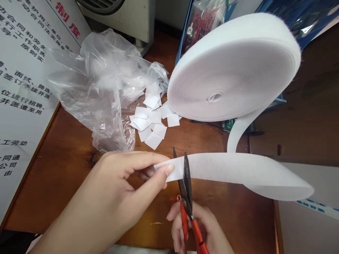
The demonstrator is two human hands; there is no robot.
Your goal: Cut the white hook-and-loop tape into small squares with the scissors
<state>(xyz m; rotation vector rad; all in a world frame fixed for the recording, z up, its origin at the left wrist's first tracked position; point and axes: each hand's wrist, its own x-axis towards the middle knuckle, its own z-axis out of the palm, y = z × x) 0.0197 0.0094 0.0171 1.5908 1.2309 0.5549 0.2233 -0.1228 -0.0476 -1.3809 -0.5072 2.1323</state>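
My left hand [124, 187] pinches the free end of a white tape strip [225, 167] between thumb and fingers. In my right hand [201, 225] are red-handled scissors [187, 190], their dark blades parted around the strip just right of my left thumb. From there the strip runs right, loops back and leads up to a large white tape roll [238, 74], which looks fuzzy along its outer edge. Beyond my left hand lies a loose pile of cut white squares [155, 118]. Part of my right hand is hidden behind the scissors.
A crumpled clear plastic bag [106, 84] lies behind the squares on the wooden table [71, 141]. At left stands a white board with printed characters [23, 88]. A blue box [182, 42] holds bagged red items behind the roll. A beige appliance [140, 21] stands at the back.
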